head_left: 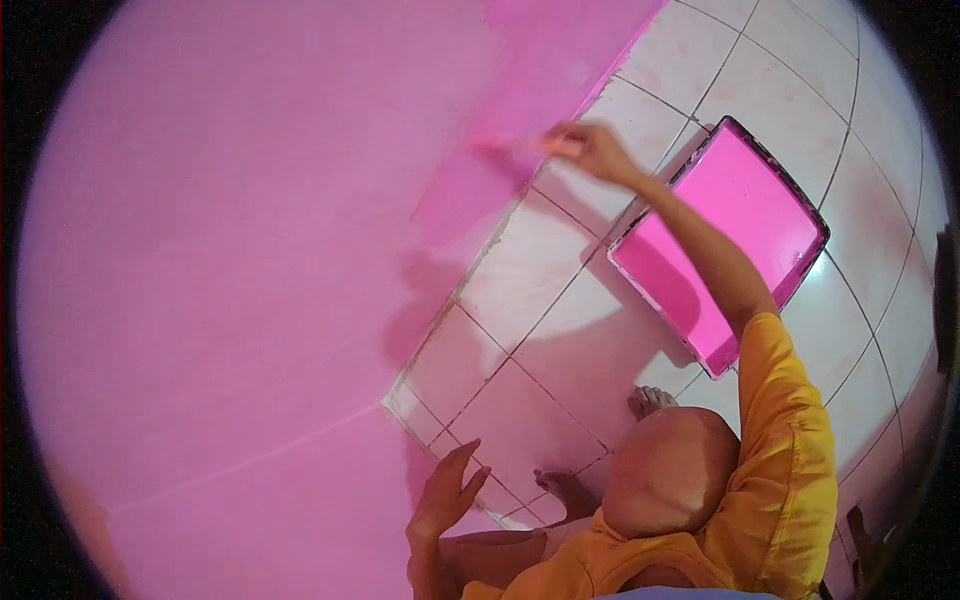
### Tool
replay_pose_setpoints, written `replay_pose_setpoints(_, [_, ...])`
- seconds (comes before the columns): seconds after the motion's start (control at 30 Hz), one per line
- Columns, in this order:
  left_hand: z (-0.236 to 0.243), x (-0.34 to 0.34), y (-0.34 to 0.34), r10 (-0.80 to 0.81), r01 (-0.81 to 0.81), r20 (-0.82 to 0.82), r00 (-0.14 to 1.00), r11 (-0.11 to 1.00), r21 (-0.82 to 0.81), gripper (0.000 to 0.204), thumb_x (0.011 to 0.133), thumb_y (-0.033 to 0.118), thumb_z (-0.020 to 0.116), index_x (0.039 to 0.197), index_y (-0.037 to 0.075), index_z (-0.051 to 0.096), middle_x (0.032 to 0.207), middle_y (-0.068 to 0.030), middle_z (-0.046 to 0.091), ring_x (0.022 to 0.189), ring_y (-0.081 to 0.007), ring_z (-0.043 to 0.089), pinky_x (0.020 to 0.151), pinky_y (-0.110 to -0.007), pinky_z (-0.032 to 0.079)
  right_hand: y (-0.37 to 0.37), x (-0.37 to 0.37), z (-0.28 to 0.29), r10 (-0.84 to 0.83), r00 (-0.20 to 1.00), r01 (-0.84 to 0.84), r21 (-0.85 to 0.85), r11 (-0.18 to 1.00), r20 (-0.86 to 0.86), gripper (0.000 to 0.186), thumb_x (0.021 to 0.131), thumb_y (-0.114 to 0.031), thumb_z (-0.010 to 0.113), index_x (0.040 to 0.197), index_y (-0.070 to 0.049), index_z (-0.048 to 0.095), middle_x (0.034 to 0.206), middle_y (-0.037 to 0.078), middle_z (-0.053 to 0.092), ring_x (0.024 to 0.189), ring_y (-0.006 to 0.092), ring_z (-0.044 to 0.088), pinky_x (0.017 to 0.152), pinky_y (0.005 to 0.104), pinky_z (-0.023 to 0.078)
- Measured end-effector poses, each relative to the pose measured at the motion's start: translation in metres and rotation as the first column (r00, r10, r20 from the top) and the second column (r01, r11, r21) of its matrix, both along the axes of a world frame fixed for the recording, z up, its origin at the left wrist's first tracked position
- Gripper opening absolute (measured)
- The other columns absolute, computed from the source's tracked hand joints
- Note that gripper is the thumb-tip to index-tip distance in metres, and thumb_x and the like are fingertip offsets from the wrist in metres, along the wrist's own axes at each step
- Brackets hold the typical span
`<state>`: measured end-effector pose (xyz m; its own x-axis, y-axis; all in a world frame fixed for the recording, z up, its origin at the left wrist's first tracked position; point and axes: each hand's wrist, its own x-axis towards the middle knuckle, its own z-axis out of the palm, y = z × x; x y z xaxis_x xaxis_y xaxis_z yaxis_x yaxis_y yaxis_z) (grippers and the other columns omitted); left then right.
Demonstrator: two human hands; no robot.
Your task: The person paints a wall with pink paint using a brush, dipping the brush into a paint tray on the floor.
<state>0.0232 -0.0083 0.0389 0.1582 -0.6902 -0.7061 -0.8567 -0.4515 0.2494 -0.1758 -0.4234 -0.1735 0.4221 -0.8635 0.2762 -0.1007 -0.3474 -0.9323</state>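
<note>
My right hand (588,150) is closed around what looks like a paintbrush (505,145), smeared by motion, with its pink end against the wall (250,230) just above the floor. A darker, wet-looking pink patch (530,90) runs along the bottom of the wall there. Under my right forearm a black-rimmed paint tray (788,178) rests on the floor and holds bright pink paint (750,205). My left hand (447,497) holds nothing, its fingers spread, by the lower wall near my knee.
White floor tiles (540,260) with dark joints meet the wall along a rough, pale edge. A wall corner (385,403) lies left of my feet (652,400). My bent knee (670,470) is close to the tray's near end. Dark objects (945,300) stand at the right rim.
</note>
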Motion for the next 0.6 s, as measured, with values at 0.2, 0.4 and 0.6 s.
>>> replay_pose_setpoints(0.2, [0.003, 0.005, 0.018, 0.015, -0.015, 0.018, 1.000, 1.000, 0.013, 0.050, 0.092, 0.032, 0.052, 0.131, 0.004, 0.043, 0.130, -0.0192, 0.047, 0.119, -0.0348, 0.046, 0.099, -0.041, 0.039, -0.130, -0.106, -0.017, -0.732, 0.681, 0.733, -0.019, 0.680, 0.039, 0.035, 0.081, -0.037, 0.067, 0.098, -0.006, 0.069, 0.076, 0.009, 0.069, 0.066, 0.0166, 0.064, 0.063, 0.0312, 0.049])
replay_pose_setpoints(0.4, [0.004, 0.002, 0.010, 0.079, -0.079, -0.011, 0.997, 0.996, 0.029, 0.049, 0.092, 0.031, 0.054, 0.132, 0.006, 0.043, 0.130, -0.0182, 0.048, 0.121, -0.0337, 0.045, 0.101, -0.042, 0.037, -0.116, -0.069, -0.008, -0.679, 0.717, 0.691, -0.027, 0.722, 0.158, 0.028, 0.083, -0.024, 0.068, 0.100, -0.002, 0.067, 0.071, 0.003, 0.064, 0.060, 0.0078, 0.052, 0.053, 0.0242, 0.041])
replay_pose_setpoints(0.6, [-0.003, 0.002, 0.008, 0.057, -0.057, -0.014, 0.998, 0.998, 0.018, 0.048, 0.091, 0.031, 0.055, 0.132, 0.008, 0.043, 0.130, -0.0172, 0.049, 0.120, -0.0331, 0.046, 0.101, -0.042, 0.037, 0.010, -0.014, 0.017, 0.001, 0.994, -0.018, 0.157, 0.987, 0.107, 0.026, 0.082, -0.023, 0.069, 0.095, -0.001, 0.066, 0.077, 0.008, 0.067, 0.071, 0.0086, 0.058, 0.064, 0.0276, 0.047])
